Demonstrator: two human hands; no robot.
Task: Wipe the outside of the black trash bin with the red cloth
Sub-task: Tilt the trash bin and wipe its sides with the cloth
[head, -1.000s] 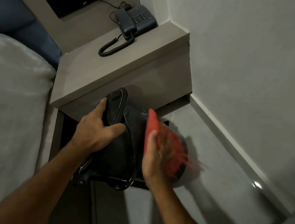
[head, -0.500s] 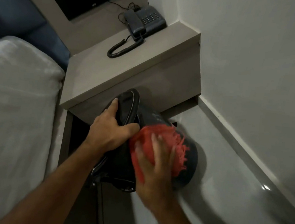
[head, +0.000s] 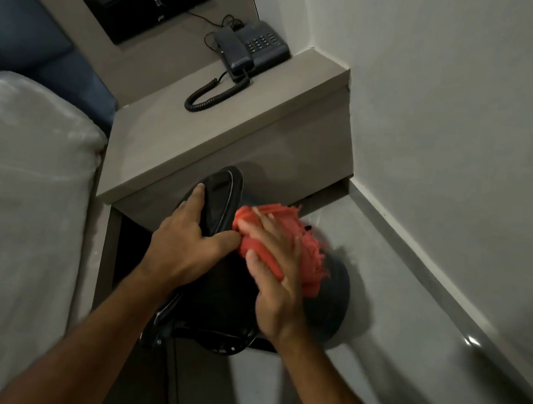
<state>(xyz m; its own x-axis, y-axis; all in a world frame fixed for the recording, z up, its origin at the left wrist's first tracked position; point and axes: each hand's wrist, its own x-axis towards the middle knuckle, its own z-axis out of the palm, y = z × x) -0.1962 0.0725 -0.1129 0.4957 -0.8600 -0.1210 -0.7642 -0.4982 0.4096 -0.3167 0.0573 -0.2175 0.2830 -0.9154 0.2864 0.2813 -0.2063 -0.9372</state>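
The black trash bin (head: 330, 301) is tilted on the floor in front of the bedside table, its raised lid (head: 224, 191) pointing up and away. My left hand (head: 187, 243) grips the bin at the lid's rim, thumb on the near side. My right hand (head: 272, 266) lies flat on the red cloth (head: 309, 247), pressing it against the upper outside of the bin, right beside my left thumb. The cloth's frayed edge hangs over the bin's right side. The bin's base is hidden under my arms.
A grey bedside table (head: 174, 135) carries a dark telephone (head: 252, 49) with a coiled cord. A bed with white cover (head: 24, 196) lies to the left. The wall and its skirting (head: 430, 264) close off the right side. Pale floor (head: 372, 372) stretches in between.
My right hand has slid the red cloth up along the bin's outside, from its lower right side to the top near the lid. My left hand has kept its grip.
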